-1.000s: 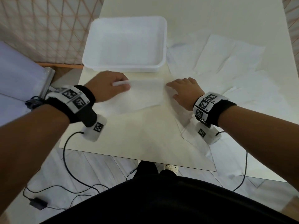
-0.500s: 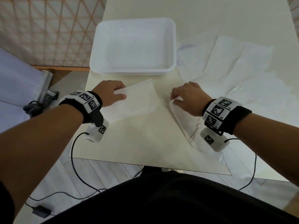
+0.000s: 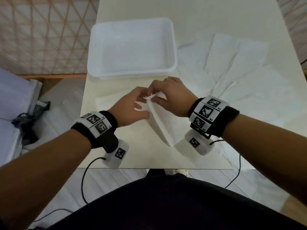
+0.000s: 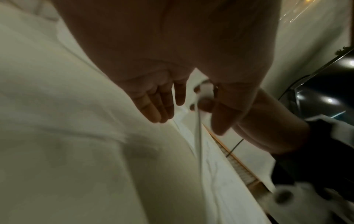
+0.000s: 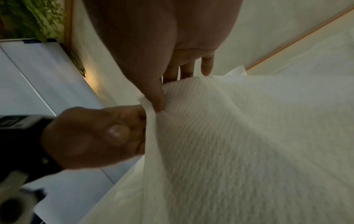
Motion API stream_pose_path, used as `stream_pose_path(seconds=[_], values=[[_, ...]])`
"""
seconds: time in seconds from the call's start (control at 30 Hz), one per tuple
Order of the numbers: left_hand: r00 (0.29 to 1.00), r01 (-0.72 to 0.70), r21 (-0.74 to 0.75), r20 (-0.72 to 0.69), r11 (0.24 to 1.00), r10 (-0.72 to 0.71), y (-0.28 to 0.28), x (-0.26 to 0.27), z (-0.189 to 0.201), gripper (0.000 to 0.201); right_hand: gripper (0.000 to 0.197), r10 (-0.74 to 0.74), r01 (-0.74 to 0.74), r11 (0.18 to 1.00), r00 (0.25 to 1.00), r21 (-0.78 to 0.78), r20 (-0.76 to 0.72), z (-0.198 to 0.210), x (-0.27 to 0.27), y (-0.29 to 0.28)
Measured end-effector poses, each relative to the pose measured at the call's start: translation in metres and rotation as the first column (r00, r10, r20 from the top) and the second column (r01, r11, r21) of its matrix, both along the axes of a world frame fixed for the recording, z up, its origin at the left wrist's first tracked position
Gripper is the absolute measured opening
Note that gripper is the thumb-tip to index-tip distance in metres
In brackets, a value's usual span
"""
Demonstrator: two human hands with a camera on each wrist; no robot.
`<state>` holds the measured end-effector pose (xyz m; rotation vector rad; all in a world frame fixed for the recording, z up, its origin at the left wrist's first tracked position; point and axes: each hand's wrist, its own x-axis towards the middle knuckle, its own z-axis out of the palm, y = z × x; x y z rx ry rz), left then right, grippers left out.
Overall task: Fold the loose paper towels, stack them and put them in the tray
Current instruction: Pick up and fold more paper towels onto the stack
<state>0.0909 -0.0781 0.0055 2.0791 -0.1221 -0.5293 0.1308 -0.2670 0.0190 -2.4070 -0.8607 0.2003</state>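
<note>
The right hand (image 3: pixel 172 97) pinches the top corner of a white, embossed paper towel (image 3: pixel 163 125); the left hand (image 3: pixel 132 110) grips the same edge. The sheet hangs lifted above the table's near edge (image 3: pixel 149 166), before the white plastic tray (image 3: pixel 132 75).

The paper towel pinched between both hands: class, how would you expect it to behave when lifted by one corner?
Probably floppy: the paper towel sags and curves below where the right hand and left hand pinch it. Likely very light, since fingertips alone hold it up. Its embossed surface suggests it grips rather than slips.
</note>
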Motion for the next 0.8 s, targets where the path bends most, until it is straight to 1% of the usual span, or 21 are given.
stream_pose_path(seconds=[0.03,0.07,0.1,0.13,0.17,0.2,0.23,0.27,0.3,0.37,0.43,0.53,0.63,0.67,0.73,0.8], values=[[0.997,0.024,-0.096,-0.077,0.995,-0.031,-0.010,-0.005,0.000,0.071,0.022,-0.022,0.022,0.999,1.000,0.027,-0.011,0.002,0.001,0.001],[0.993,0.028,-0.168,-0.112,0.985,-0.047,-0.020,-0.009,-0.002,0.072,0.024,-0.040,0.041,0.998,0.999,0.047,-0.026,0.003,0.002,0.002],[0.994,-0.001,-0.191,-0.112,0.982,-0.021,-0.030,-0.012,-0.004,0.068,0.026,-0.053,0.055,0.996,0.998,0.065,-0.038,0.005,0.003,0.002],[0.995,-0.063,-0.179,-0.089,0.982,0.047,-0.038,-0.014,-0.005,0.059,0.028,-0.064,0.068,0.994,0.997,0.088,-0.047,0.005,0.003,0.001],[0.988,-0.152,-0.150,-0.057,0.977,0.145,-0.044,-0.015,-0.006,0.046,0.031,-0.073,0.078,0.991,0.996,0.112,-0.053,0.006,0.003,0.000],[0.971,-0.239,-0.138,-0.035,0.961,0.236,-0.048,-0.016,-0.005,0.033,0.034,-0.082,0.088,0.988,0.995,0.128,-0.052,0.007,0.004,-0.003],[0.955,-0.297,-0.154,-0.038,0.942,0.295,-0.051,-0.015,-0.004,0.020,0.037,-0.090,0.095,0.988,0.995,0.123,-0.046,0.008,0.005,-0.007],[0.947,-0.321,-0.181,-0.054,0.930,0.316,-0.051,-0.014,-0.002,0.012,0.040,-0.097,0.100,0.990,0.995,0.096,-0.034,0.009,0.007,-0.013],[0.948,-0.319,-0.207,-0.068,0.925,0.312,-0.050,-0.012,0.001,0.010,0.044,-0.107,0.108,0.993,0.994,0.053,-0.026,0.011,0.009,-0.020],[0.949,-0.316,-0.249,-0.087,0.915,0.304,-0.045,-0.009,0.010,0.012,0.050,-0.129,0.129,0.991,0.992,-0.032,-0.012,0.016,0.014,-0.034],[0.941,-0.339,-0.280,-0.098,0.898,0.325,-0.039,-0.004,0.017,0.017,0.054,-0.162,0.160,0.984,0.986,-0.075,-0.028,0.023,0.020,-0.047],[0.921,-0.390,-0.336,-0.141,0.857,0.364,-0.032,0.003,0.026,0.020,0.051,-0.233,0.218,0.970,0.959,-0.107,-0.159,0.023,0.028,-0.065],[0.899,-0.438,-0.374,-0.162,0.818,0.407,-0.027,0.007,0.033,0.021,0.054,-0.305,0.287,0.952,0.882,-0.104,-0.360,0.019,0.033,-0.081],[0.894,-0.447,-0.380,-0.160,0.810,0.418,-0.026,0.008,0.034,0.021,0.048,-0.307,0.302,0.950,0.858,-0.078,-0.413,0.019,0.033,-0.085],[0.883,-0.468,-0.388,-0.174,0.794,0.435,-0.024,0.009,0.035,0.019,0.030,-0.298,0.327,0.945,0.829,-0.022,-0.473,0.021,0.031,-0.089],[0.872,-0.489,-0.374,-0.232,0.789,0.431,-0.023,0.007,0.032,0.018,0.024,-0.319,0.401,0.915,0.775,0.034,-0.546,0.021,0.028,-0.094]])
